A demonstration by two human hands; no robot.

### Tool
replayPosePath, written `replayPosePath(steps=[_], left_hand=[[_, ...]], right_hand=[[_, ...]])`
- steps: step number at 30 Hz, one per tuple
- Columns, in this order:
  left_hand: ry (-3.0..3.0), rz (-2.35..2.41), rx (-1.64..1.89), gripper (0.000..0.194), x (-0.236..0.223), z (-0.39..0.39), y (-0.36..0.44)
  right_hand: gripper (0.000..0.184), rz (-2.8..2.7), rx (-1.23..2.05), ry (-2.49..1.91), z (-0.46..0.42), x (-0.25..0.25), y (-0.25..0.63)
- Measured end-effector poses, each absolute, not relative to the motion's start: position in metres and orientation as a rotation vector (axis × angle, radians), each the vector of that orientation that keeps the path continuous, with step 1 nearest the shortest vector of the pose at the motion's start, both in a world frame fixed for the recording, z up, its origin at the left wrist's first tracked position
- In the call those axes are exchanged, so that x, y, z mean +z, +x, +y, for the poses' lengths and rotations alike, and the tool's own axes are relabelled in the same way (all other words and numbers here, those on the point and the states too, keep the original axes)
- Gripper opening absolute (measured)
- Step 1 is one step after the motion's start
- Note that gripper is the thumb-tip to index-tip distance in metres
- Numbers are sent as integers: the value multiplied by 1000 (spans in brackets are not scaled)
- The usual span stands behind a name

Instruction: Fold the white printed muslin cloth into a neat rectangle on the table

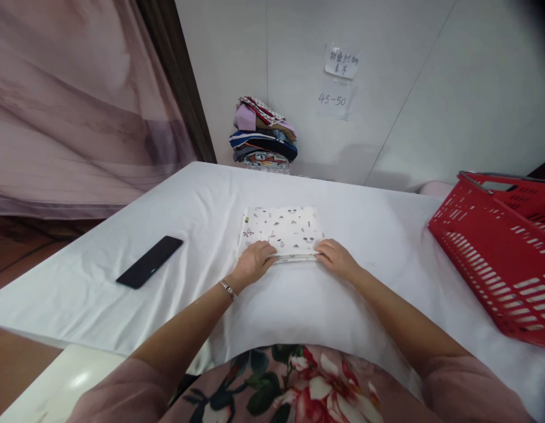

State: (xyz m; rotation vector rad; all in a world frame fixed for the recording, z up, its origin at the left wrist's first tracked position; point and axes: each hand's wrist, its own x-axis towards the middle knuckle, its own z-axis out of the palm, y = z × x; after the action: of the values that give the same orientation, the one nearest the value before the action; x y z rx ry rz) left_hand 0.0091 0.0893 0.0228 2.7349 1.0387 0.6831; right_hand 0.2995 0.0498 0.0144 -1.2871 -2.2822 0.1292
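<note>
Cloth [283,229] lay on table [369,217] before you, your left hand [254,261] at near-left corner, right hand [337,258] at near-right. Device [151,262] lay left of cloth; basket [505,241] stood right. Fabric pile [263,138] sat behind table.

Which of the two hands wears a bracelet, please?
The left hand, at the left of the cloth: a silvery bracelet circles its wrist; the right hand has none.

It looks like a workroom — handwritten notes [341,63], folded fabrics [264,141] (even a red basket [488,247]).
</note>
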Motion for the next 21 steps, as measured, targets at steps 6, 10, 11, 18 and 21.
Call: replayPosePath(steps=[6,10,11,18,21], left_hand=[[2767,1076,617,15,27,92,9],[2883,1151,537,20,30,92,13],[2907,1172,545,21,30,91,14],[3028,1120,627,22,18,89,14],[3066,1061,573,23,13,87,14]], right_hand=[[20,-2353,169,-1275,52,19,303],[21,-2361,201,-1297,54,22,302],[21,-2352,211,-1303,53,23,301],[26,-2251,-57,-1322,47,16,300],[28,-2300,-59,-1328,46,9,300]])
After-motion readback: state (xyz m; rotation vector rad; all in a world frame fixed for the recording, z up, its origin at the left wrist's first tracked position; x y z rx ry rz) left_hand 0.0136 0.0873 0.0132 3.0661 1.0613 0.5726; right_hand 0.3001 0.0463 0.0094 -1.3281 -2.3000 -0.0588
